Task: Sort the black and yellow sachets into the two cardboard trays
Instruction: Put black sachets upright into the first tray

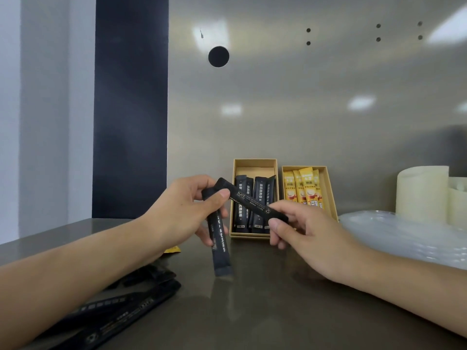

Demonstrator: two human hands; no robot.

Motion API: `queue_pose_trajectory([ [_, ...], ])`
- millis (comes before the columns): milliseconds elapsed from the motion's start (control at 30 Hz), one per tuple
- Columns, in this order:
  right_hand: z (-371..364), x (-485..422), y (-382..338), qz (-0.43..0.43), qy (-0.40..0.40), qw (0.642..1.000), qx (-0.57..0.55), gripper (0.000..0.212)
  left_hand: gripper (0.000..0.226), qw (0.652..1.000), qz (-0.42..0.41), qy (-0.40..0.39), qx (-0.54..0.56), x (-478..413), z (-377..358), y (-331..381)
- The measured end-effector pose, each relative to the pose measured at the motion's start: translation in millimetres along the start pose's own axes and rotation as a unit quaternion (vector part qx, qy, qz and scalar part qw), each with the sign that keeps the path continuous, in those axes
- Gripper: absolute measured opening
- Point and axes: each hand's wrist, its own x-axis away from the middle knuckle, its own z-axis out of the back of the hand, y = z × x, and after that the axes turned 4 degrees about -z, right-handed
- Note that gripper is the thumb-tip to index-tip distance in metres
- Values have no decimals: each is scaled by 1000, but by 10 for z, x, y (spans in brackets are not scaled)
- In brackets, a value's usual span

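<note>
Hanging below left hand (177, 213), black sachet (222, 251)

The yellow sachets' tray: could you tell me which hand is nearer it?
Right. The right hand is just before the yellow-sachet tray; the left hand is left of the black-sachet tray, farther off.

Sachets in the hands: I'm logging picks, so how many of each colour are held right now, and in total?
Black: 2, the upright sachet in the left hand, and the slanted sachet pinched by the right hand too
Yellow: 0
Total: 2
</note>
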Motion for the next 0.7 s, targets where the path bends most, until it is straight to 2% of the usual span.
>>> queue_pose_trajectory([
  [200, 36, -4, 30, 1, 85, 996, 31, 36, 17, 995, 7, -19, -94, -9, -33, -92],
  [367, 45, 9, -44, 27, 127, 988, 78, 41, 34, 996, 81, -32, -7, -45, -117, -161],
  [500, 44, 24, -80, 46, 133, 984, 114, 44, 24, 992, 104, -50, 53, -50, -99, -101],
  [600, 18, 24, -64, 45, 109, 987, 110, 50, 14, 997, 58, -51, -3, -18, -70, -110],
  [700, -15, 31, -27, 41, 84, 994, 61, 58, 11, 998, 37, -49, -13, -11, -61, -124],
])
